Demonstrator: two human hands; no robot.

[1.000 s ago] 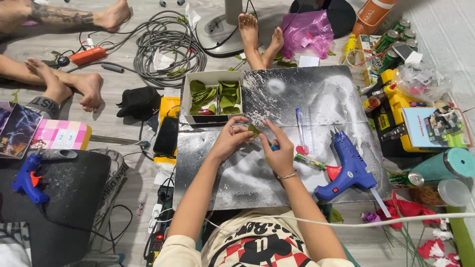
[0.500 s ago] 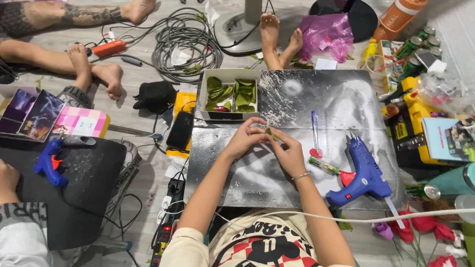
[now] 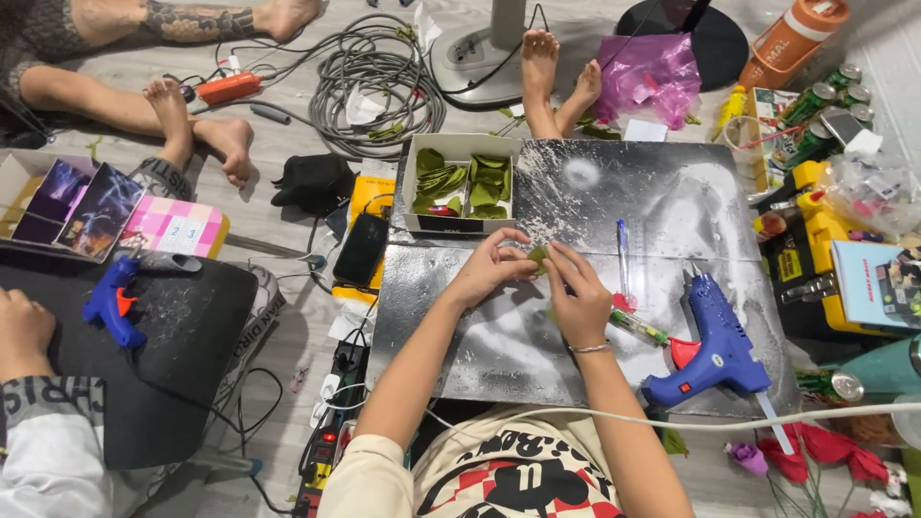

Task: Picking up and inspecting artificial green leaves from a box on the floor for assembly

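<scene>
Left hand (image 3: 491, 264) and right hand (image 3: 578, 293) both pinched a small green leaf (image 3: 537, 256) over the metal sheet (image 3: 499, 345); its axis was too small to tell. Bare sheet lay before them, blue glue gun (image 3: 715, 345) rightward.

Bright, even indoor light; sharp view, slight edge distortion.

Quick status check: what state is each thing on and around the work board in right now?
Left hand: pinching the small green piece.
Right hand: pinching the same piece.
Blue glue gun: lying on the board, unheld.
Cardboard box: open, holding green leaves.
Pen: lying flat on the board.
</scene>
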